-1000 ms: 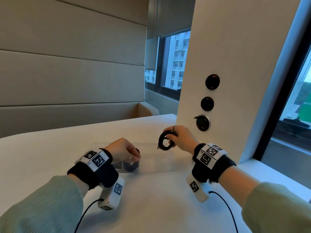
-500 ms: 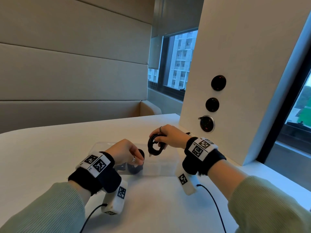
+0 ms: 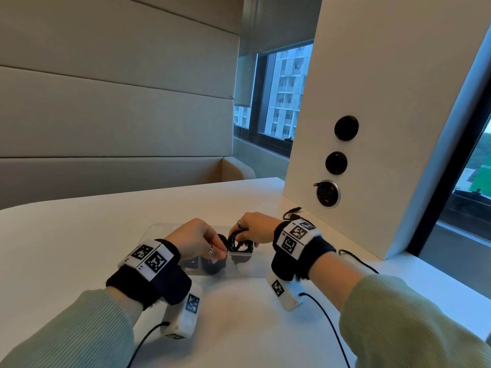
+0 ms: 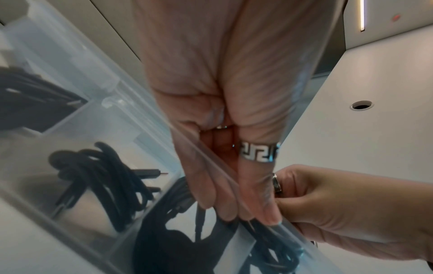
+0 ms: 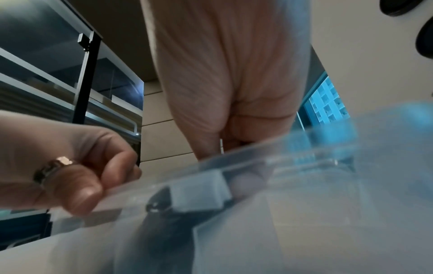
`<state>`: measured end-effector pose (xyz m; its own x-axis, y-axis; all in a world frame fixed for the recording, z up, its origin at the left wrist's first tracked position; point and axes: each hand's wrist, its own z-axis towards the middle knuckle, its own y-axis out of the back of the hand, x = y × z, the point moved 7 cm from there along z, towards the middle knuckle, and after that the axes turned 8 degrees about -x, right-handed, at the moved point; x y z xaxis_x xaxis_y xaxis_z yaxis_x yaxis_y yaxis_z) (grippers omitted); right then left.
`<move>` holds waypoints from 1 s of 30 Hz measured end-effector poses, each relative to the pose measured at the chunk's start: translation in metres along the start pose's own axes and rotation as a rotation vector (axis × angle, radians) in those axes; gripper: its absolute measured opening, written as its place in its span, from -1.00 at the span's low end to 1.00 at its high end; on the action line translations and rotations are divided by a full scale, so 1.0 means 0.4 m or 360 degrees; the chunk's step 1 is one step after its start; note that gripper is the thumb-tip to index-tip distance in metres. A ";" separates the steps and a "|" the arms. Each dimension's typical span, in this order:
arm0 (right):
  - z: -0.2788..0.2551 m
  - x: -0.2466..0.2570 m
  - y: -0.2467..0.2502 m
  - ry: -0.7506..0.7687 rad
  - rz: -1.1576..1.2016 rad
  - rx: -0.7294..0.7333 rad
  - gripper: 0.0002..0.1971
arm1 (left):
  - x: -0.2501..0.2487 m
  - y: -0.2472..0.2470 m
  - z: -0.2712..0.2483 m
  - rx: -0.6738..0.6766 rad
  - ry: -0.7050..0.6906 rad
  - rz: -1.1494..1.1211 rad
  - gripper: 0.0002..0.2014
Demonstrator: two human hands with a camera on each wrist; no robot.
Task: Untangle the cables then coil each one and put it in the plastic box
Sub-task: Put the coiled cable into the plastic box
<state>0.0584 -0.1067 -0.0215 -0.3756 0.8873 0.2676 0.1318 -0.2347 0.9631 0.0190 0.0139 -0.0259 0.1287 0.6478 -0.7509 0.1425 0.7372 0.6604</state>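
- Your right hand (image 3: 252,229) grips a coiled black cable (image 3: 237,241) down inside the plastic box (image 3: 159,229).
- Your left hand (image 3: 195,241) pinches the box's near wall; another coil (image 4: 103,178) lies inside.
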 end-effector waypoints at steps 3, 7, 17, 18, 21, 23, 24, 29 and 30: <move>-0.004 0.004 0.003 0.0036 -0.0123 -0.0124 -0.69 | 0.002 0.000 0.002 -0.0003 -0.0010 -0.0009 -0.88; -0.005 0.010 -0.013 0.0018 -0.0237 -0.0299 -0.71 | 0.001 -0.002 0.006 -0.0022 -0.0032 -0.0007 -0.88; -0.006 0.031 -0.017 0.0013 -0.0365 -0.0388 -0.74 | -0.020 -0.025 0.001 0.0019 -0.0397 0.0440 -0.69; -0.008 0.034 -0.017 0.0008 -0.0367 -0.0393 -0.74 | -0.021 -0.028 0.001 0.0029 -0.0418 0.0462 -0.68; -0.013 0.027 -0.022 -0.0043 -0.0288 -0.0410 -0.76 | -0.022 -0.031 -0.005 0.0058 -0.0464 0.0490 -0.69; -0.023 0.016 -0.022 -0.0111 -0.0183 -0.0456 -0.77 | -0.028 -0.046 -0.010 0.0141 -0.0554 0.0618 -0.70; -0.027 0.013 -0.018 -0.0125 -0.0158 -0.0475 -0.78 | -0.032 -0.054 -0.011 0.0172 -0.0592 0.0697 -0.71; -0.037 0.010 -0.009 -0.0052 -0.0150 -0.0336 -0.82 | -0.032 -0.079 -0.001 0.0247 -0.0617 0.0957 -0.72; -0.041 0.004 0.001 -0.0058 -0.0139 -0.0360 -0.78 | -0.029 -0.082 0.002 0.0251 -0.0616 0.0965 -0.72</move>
<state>0.0426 -0.1119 -0.0202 -0.3424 0.9210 0.1857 -0.1103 -0.2357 0.9655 0.0137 -0.0179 -0.0388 0.5629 0.7972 -0.2181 0.0721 0.2155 0.9738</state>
